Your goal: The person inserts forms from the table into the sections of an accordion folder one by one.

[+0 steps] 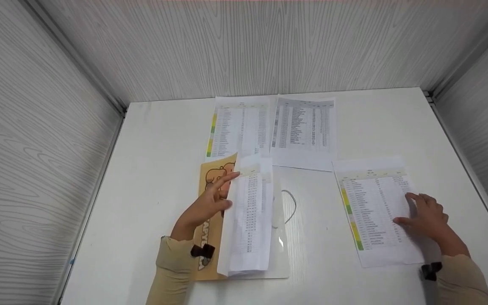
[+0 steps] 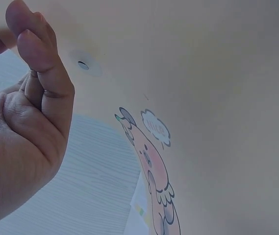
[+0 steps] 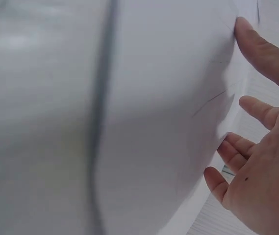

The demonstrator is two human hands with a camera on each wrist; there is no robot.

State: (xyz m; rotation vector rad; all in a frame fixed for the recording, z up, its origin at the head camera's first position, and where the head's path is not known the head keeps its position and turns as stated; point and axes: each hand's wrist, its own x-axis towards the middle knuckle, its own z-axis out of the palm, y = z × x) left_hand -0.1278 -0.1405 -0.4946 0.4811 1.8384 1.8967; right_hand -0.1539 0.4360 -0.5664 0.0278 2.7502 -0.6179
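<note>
At the lower center-left of the head view, I locate the tan folder (image 1: 211, 269), its illustrated cover apparently raised on the left side. My left hand (image 1: 206, 207) is set against it: fingers extended and loosely bent, thumb apart, index fingertip reaching over to the upper left edge of the loose sheets (image 1: 252, 220) at the folder. I see no pinch in the left wrist view either; I cannot tell how firmly the fingers press. The loose sheets occupy the center of the frame; whether a pocket holds them is unclear to me.

At upper center lie the color-banded page (image 1: 239, 127), its lower end behind the folder, and, to its right, the gray-headed page (image 1: 305, 131). Below the latter, a gray cord (image 1: 295, 205) loops out beside the folder.

At right center, a color-striped sheet (image 1: 371, 212) lies on the white table (image 1: 121, 203). My right hand (image 1: 428, 216) is at its right edge: fingers spread, thumb on the printed face, no closed grip visible.

I judge the step in hand as steadying the folder while addressing the single sheet. The next move, in my judgement, calls for the right fingers to get under the sheet's edge and close evenly, without creasing, with the left hand bracing the cover.
</note>
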